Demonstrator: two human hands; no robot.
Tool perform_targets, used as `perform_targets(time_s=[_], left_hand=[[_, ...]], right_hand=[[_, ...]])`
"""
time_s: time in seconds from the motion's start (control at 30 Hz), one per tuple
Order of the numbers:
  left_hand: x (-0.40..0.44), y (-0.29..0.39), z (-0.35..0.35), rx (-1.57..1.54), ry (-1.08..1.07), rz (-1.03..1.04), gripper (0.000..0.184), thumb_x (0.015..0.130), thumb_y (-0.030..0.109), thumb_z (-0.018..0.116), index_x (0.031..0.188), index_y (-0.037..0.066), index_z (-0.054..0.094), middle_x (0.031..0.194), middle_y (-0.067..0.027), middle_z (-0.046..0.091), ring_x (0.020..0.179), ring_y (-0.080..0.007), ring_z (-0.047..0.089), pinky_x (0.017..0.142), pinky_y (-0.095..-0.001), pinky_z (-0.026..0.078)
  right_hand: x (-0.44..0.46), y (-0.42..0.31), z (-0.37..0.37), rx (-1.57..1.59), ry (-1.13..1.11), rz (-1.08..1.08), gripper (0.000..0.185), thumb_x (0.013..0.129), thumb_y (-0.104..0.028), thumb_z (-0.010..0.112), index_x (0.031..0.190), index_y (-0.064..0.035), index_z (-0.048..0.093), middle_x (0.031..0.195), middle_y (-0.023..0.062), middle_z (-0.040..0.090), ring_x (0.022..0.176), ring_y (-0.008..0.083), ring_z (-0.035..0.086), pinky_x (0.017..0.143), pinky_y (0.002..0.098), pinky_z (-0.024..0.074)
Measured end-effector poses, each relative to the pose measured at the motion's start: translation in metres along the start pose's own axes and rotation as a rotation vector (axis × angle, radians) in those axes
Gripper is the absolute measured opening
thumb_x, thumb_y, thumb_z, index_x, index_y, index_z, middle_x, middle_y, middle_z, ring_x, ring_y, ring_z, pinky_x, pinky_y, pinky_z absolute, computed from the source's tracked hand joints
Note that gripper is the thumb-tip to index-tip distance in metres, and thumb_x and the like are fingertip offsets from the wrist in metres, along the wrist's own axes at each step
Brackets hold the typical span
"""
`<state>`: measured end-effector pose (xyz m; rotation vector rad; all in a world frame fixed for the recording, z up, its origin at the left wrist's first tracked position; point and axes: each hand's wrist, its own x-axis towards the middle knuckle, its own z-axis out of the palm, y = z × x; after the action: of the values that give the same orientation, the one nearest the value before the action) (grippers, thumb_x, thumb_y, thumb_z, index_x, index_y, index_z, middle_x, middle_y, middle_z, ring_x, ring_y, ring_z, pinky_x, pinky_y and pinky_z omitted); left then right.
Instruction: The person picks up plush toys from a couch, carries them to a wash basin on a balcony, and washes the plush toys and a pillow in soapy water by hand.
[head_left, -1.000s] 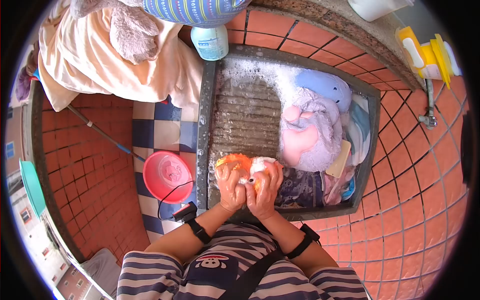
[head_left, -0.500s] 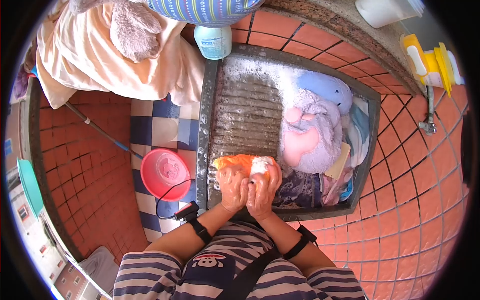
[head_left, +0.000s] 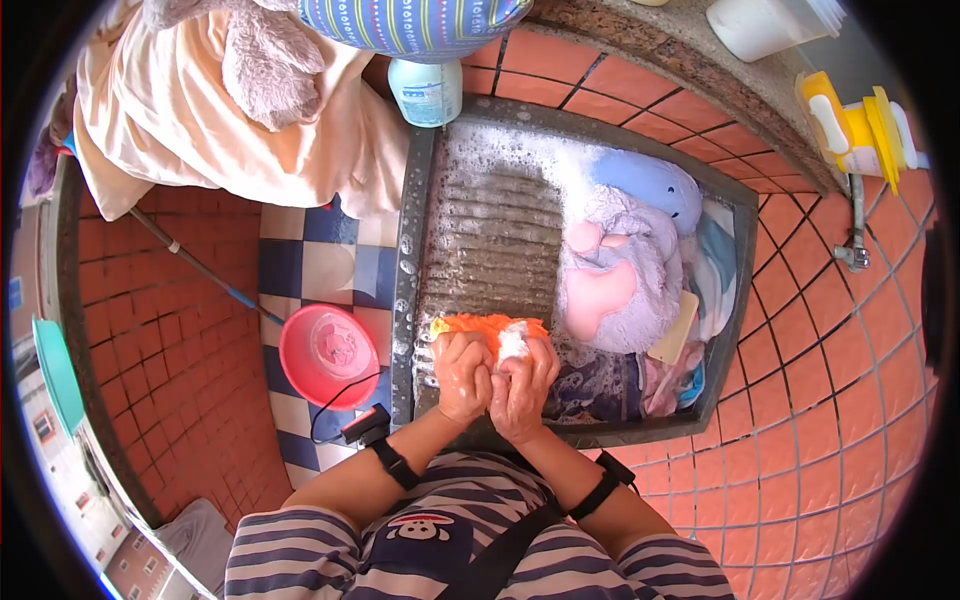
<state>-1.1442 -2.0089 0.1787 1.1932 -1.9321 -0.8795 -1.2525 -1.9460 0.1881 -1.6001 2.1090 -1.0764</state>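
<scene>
Both my hands are wet and close together at the near end of a ridged washing sink point(head_left: 490, 230). My left hand point(head_left: 464, 375) is closed on the left part of an orange, fuzzy soft item point(head_left: 485, 325) that has a yellow end and a white patch. My right hand point(head_left: 524, 390) grips its right part by the white patch, thumb up near the left hand. The fingers cover much of the item, so I cannot tell exactly what it is. To the right of my hands lies a lilac plush toy point(head_left: 655, 290) with pink parts, beside dark wet cloth point(head_left: 597, 388).
A blue plush toy point(head_left: 650, 190), a pale yellow soap bar or block point(head_left: 673, 328) and more laundry fill the sink's right side. A blue bottle point(head_left: 426, 93) stands at its back corner. On the floor sits a pink basin point(head_left: 295, 355); cream fabric point(head_left: 230, 120) hangs at left.
My hands still hold the orange item together. My right hand and the white patch have shifted slightly down and left. The camera view has tilted a little.
</scene>
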Motion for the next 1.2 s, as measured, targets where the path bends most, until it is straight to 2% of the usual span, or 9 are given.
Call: perform_targets(time_s=[0.17,0.27,0.33,0.5,0.7,0.83,0.97,1.03,1.2], left_hand=[[0.143,-0.040,0.051,0.359,-0.041,-0.160,0.010,0.078,0.017,0.055,0.079,0.010,0.063,0.092,-0.0107,0.064,0.089,-0.0342,0.053,0.079,-0.0441,0.039],[0.125,-0.036,0.053,0.381,0.249,-0.054,0.015,0.082,0.021,0.055,0.082,0.010,0.065,0.098,-0.0104,0.063,0.099,-0.0337,0.053,0.084,-0.0455,0.038],[0.079,-0.012,0.020,0.225,0.034,-0.045,0.020,0.087,0.025,0.053,0.089,0.009,0.064,0.105,-0.0115,0.060,0.102,-0.0324,0.050,0.087,-0.0464,0.037],[0.009,-0.007,0.007,0.156,0.005,-0.043,0.015,0.087,0.018,0.052,0.083,0.006,0.060,0.088,-0.0118,0.058,0.083,-0.0338,0.051,0.075,-0.0452,0.037],[0.105,-0.038,0.045,0.457,0.134,-0.020,0.023,0.089,0.024,0.051,0.073,0.009,0.056,0.077,-0.0096,0.058,0.077,-0.0323,0.054,0.070,-0.0449,0.036],[0.095,-0.037,0.042,0.406,0.127,-0.021,0.028,0.091,0.026,0.050,0.073,0.007,0.058,0.077,-0.0118,0.061,0.077,-0.0364,0.055,0.070,-0.0485,0.039],[0.091,-0.041,0.030,-0.229,0.183,-0.591,0.054,0.094,0.046,0.052,0.072,-0.003,0.057,0.063,-0.0101,0.060,0.057,-0.0211,0.058,0.055,-0.0380,0.046],[0.086,0.016,0.031,-0.772,0.347,-0.911,0.052,0.092,0.049,0.055,0.085,-0.003,0.055,0.076,-0.0107,0.061,0.062,-0.0226,0.061,0.057,-0.0386,0.052],[0.036,0.069,0.069,-0.678,0.005,-0.927,0.055,0.091,0.053,0.055,0.080,-0.001,0.057,0.077,-0.0115,0.061,0.062,-0.0205,0.056,0.058,-0.0358,0.048]], right_hand=[[0.180,0.057,0.035,-0.202,-0.157,0.206,0.028,0.091,-0.032,0.051,0.093,-0.0064,0.062,0.128,0.0241,0.049,0.117,0.0409,0.044,0.097,0.0519,0.0313],[0.156,0.050,0.045,-0.395,0.173,0.080,0.030,0.090,-0.033,0.051,0.100,-0.0077,0.065,0.136,0.0233,0.045,0.127,0.0449,0.037,0.102,0.0537,0.0269],[0.095,0.019,0.014,-0.333,-0.106,0.085,0.033,0.090,-0.036,0.054,0.108,-0.0097,0.064,0.138,0.0268,0.041,0.131,0.0505,0.027,0.105,0.0581,0.0231],[0.006,0.005,0.011,-0.082,0.071,-0.001,0.028,0.086,-0.031,0.057,0.102,-0.0076,0.054,0.116,0.0225,0.050,0.107,0.0437,0.048,0.091,0.0549,0.0373],[0.128,0.064,0.047,-0.201,0.141,-0.036,0.017,0.085,-0.019,0.055,0.079,-0.0062,0.064,0.076,0.0068,0.062,0.086,0.0303,0.056,0.073,0.0387,0.0462],[0.094,0.031,0.023,-0.178,0.246,0.062,0.033,0.079,-0.031,0.066,0.100,-0.0051,0.064,0.109,0.0214,0.057,0.104,0.0388,0.050,0.088,0.0458,0.0434],[0.028,0.014,-0.019,-0.015,0.103,0.184,0.072,0.068,-0.030,0.076,0.129,-0.0068,0.046,0.131,0.0339,0.035,0.124,0.0497,0.033,0.103,0.0500,0.0321],[0.003,0.031,-0.047,0.249,0.047,0.268,0.073,0.067,-0.019,0.074,0.131,-0.0069,0.042,0.129,0.0251,0.041,0.120,0.0426,0.040,0.103,0.0480,0.0323],[-0.052,0.081,-0.162,0.173,0.057,0.303,0.076,0.065,-0.012,0.074,0.133,-0.0038,0.041,0.133,0.0209,0.043,0.122,0.0393,0.041,0.104,0.0460,0.0326]])
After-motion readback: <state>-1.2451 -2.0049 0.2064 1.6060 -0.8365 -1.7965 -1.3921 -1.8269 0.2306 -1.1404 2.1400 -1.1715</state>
